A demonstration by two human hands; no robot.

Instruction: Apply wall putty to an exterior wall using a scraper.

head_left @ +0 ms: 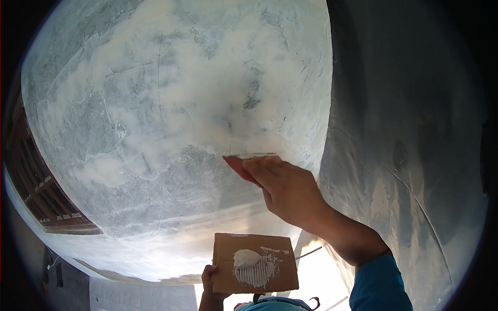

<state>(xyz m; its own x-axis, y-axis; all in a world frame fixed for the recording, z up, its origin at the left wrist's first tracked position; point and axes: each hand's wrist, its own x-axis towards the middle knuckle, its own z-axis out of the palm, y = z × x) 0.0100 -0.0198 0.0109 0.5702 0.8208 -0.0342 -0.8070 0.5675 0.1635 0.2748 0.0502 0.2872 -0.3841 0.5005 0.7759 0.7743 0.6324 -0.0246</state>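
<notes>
Two hands in view, both occupied. Nearest, at bottom ctr: L hand (208, 280), thumb folded over the L edge of a brown cardboard piece (224, 269); its other fingers are mostly hidden, so can't tell their exact spread. Cardboard is a bit wider than tall, slightly tilted, w/ white paste (246, 257) mid-face: one thick lump up top, thinner ribbed smear below & R.

R hand (290, 189) comes in from lower R, blue sleeve (381, 285) pushed up the forearm. Fingers together, closed w/ no gap on a flat reddish scraper (241, 168). Scraper sticks out past the fingertips to the L; its upper edge runs approx. horiz. & seems to touch the wall (192, 93), tho the contact line is partly behind the fingers.

Key relation: paste sits below & slightly L of R hand, well apart from the scraper; L hand is much nearer to it, right at the cardboard's edge.

Wall: cloudy white patches mostly above & L of the scraper, greyer area just below-L. Open room is widest up & L; to the R, the wall's vert. edge is near. Past it, a dark grey surface (404, 103). Far L, a brown wooden lattice (44, 186).
</notes>
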